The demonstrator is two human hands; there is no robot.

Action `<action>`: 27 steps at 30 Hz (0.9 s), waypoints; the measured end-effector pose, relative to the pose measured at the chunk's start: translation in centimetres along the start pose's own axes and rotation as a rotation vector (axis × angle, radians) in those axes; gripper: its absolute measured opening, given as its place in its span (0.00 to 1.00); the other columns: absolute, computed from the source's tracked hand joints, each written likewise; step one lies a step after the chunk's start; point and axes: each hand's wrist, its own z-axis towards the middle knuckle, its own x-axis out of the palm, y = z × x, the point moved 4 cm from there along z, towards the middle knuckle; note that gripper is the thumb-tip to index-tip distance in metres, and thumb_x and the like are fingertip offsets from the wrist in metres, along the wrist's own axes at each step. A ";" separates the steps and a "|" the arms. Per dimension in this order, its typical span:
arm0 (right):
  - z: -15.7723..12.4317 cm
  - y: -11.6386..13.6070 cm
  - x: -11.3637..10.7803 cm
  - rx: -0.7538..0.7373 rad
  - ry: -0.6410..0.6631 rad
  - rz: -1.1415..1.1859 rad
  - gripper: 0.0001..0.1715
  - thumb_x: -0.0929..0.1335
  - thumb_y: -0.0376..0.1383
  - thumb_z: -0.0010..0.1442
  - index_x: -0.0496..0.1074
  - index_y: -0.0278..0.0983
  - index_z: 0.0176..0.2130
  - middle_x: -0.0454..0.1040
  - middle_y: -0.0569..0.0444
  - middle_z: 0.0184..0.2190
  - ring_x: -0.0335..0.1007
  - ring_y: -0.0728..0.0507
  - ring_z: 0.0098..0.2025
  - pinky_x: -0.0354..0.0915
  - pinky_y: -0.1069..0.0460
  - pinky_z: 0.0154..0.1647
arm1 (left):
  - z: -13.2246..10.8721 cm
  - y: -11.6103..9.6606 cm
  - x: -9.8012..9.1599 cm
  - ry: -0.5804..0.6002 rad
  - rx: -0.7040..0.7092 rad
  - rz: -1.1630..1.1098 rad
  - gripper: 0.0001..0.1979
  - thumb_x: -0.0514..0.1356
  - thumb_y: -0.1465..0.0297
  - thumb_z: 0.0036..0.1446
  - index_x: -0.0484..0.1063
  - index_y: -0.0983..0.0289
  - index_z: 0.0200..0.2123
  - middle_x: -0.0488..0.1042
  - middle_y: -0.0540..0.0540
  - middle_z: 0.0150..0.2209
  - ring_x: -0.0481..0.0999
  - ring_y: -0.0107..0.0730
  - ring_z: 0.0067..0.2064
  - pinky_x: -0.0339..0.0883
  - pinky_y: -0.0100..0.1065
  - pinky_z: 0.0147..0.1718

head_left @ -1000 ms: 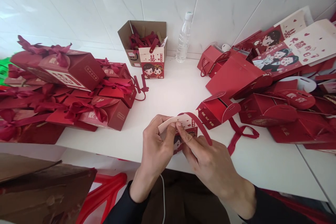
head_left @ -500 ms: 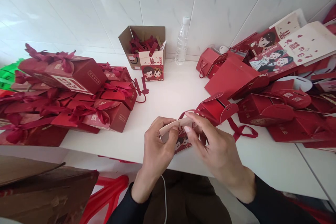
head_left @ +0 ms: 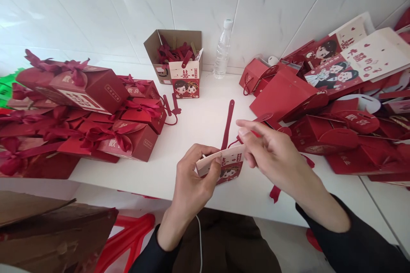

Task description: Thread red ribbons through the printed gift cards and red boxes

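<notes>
My left hand (head_left: 197, 175) grips a small gift box (head_left: 232, 169) at its left side, thumb on the front and fingers behind. The box has a cream top and a red lower part printed with cartoon figures. A narrow dark-red strap (head_left: 228, 121) with a hole at its tip stands up behind it. My right hand (head_left: 267, 147) hovers at the box's right edge, index finger stretched out, with nothing visible in its grasp. Behind that hand, a red box (head_left: 267, 119) with a rounded flap is partly hidden.
Ribbon-tied red boxes (head_left: 89, 89) are piled at left. Against the wall stand a cardboard box (head_left: 152, 55) of red straps, a finished-looking cream-and-red box (head_left: 185, 81) and a water bottle (head_left: 222, 51). More red boxes (head_left: 323, 136) and flat printed bags (head_left: 361, 59) crowd the right.
My right hand has moved off the box's top, to the right. The strap now stands up behind the box. My left hand keeps its hold.
</notes>
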 end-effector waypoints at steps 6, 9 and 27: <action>-1.3 0.3 1.0 -0.031 -0.068 0.037 0.17 0.69 0.51 0.67 0.71 0.41 0.45 0.69 0.62 0.19 0.63 0.49 0.19 0.59 0.54 0.19 | 0.1 0.2 0.1 -0.048 -0.022 0.000 0.04 0.63 0.66 0.67 0.77 0.59 0.39 0.78 0.50 0.37 0.79 0.34 0.42 0.70 0.35 0.42; -2.4 -0.9 3.1 0.038 0.132 0.074 0.19 0.68 0.52 0.68 0.77 0.40 0.42 0.74 0.58 0.22 0.68 0.48 0.22 0.63 0.54 0.21 | -0.1 0.2 0.2 -0.076 -0.004 0.040 0.04 0.62 0.67 0.68 0.76 0.60 0.41 0.78 0.51 0.38 0.78 0.33 0.41 0.71 0.34 0.41; -2.4 -5.7 5.5 0.370 0.255 0.653 0.31 0.75 0.64 0.53 0.77 0.42 0.20 0.71 0.49 0.18 0.68 0.46 0.14 0.66 0.53 0.12 | -2.9 -1.6 2.2 -0.126 0.324 0.194 0.20 0.56 0.82 0.64 0.71 0.60 0.55 0.78 0.59 0.48 0.78 0.41 0.52 0.76 0.45 0.53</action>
